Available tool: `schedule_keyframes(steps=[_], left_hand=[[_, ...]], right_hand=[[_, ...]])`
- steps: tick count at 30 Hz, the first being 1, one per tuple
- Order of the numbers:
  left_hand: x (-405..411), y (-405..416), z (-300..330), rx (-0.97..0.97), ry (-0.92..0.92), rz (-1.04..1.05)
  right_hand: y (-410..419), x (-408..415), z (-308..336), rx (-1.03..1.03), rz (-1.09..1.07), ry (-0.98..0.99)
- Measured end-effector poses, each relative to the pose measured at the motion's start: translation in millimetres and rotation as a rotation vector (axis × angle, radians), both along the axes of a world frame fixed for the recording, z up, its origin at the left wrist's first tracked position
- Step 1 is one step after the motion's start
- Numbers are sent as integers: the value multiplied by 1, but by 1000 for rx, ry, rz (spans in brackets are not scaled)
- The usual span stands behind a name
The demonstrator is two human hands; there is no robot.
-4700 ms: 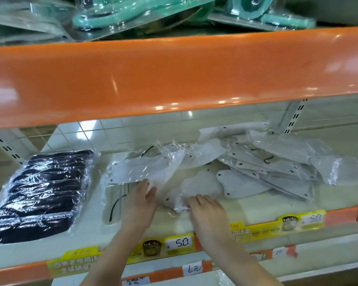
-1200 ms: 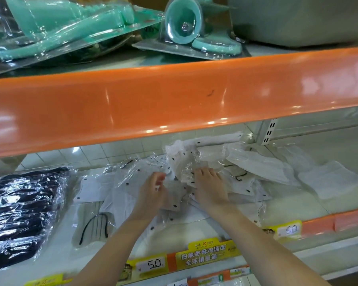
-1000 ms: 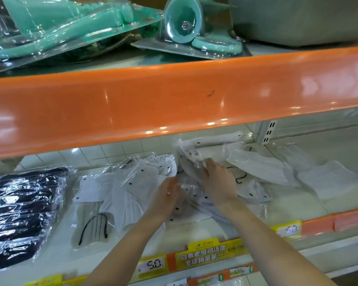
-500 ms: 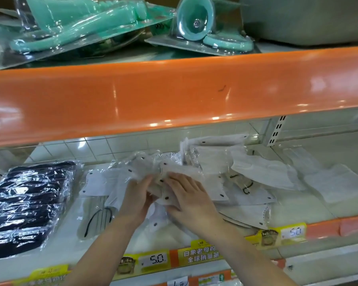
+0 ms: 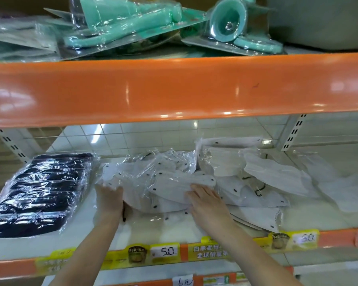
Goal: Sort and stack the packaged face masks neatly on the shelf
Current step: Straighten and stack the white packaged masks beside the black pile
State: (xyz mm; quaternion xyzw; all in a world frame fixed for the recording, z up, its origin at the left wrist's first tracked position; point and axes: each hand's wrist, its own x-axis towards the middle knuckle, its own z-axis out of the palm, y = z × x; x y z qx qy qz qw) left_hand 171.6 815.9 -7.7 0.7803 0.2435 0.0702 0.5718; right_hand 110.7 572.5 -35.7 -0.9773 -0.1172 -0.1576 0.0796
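A loose heap of white face masks in clear wrappers (image 5: 169, 178) lies across the middle of the white shelf (image 5: 145, 234). My left hand (image 5: 110, 200) presses against the left side of the heap, fingers under the wrappers. My right hand (image 5: 207, 203) lies flat on the masks at the heap's right front, fingers straight. More white masks (image 5: 277, 178) spread to the right, and one pack stands on edge at the back (image 5: 223, 159). A neat row of black masks in clear wrap (image 5: 39, 193) lies at the left.
An orange shelf beam (image 5: 174, 87) hangs low over the masks. Green plastic goods in blister packs (image 5: 132, 23) lie on the upper shelf. Yellow price tags (image 5: 165, 252) line the shelf's front edge. A slotted upright (image 5: 293, 133) stands at the back right.
Both hands have dragged a bunch of white masks leftward and toward the front. My left hand has slid to the heap's left edge; my right hand has flattened on top.
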Motion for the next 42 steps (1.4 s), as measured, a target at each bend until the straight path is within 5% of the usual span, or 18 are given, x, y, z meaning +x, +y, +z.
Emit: schedule_keyframes(steps=[7,14,19,28,32,35,42], left_hand=[[-34,-12,20,298,-496,-66],[-46,-27,18,502,-551,-332],[-49,-36,17,493,-508,-538],[-51,-60,25,462,-676,-604],[-55,-83,29,491,-762,-717],[-51,-110,26,474,-682,-807],[-18,-143,21,259,-270,-856]], right_hand=[[-3,1,2,35,34,-50],[9,1,9,54,-4,-88],[4,15,31,352,-163,170],[-7,8,50,746,-76,264],[6,-2,33,542,9,388],[18,-16,26,413,173,282],[-22,-32,29,245,81,-18]])
